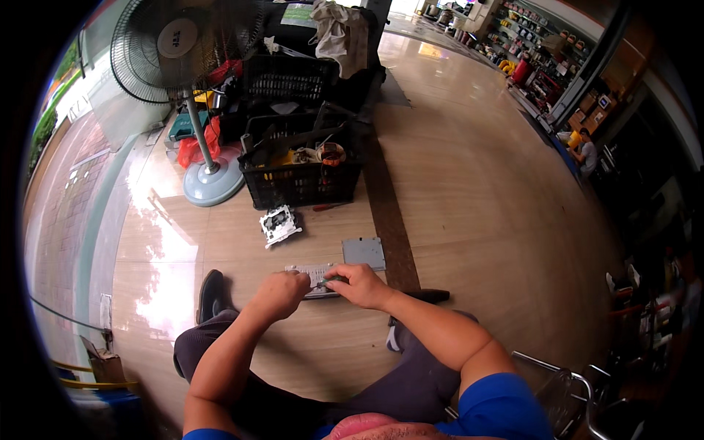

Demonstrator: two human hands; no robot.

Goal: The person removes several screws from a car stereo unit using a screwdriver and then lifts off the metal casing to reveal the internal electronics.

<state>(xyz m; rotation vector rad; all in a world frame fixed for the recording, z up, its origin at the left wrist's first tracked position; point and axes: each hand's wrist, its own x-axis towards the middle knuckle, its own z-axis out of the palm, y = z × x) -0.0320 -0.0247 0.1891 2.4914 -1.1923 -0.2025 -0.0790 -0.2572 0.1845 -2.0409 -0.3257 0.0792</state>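
A pale, ribbed flat part [310,273] lies between my hands, low over the floor between my feet. My left hand [286,293] is closed at its left end; whether its fingers grip the part or something smaller is hidden. My right hand [359,286] pinches a small dark object, too small to name, on the part's right side. A grey flat plate [364,254] lies just beyond the right hand. A white and black mechanism piece [279,226] lies farther forward on the floor, and a red-handled screwdriver [323,207] is near the crate.
A black crate of tools [293,187] stands ahead, beside a standing fan [214,191] and piled gear. Tiled floor [469,183] stretches right toward stocked shelves [539,51] and a seated person [584,152]. Glass lies along the left, a metal-framed chair [579,381] at lower right.
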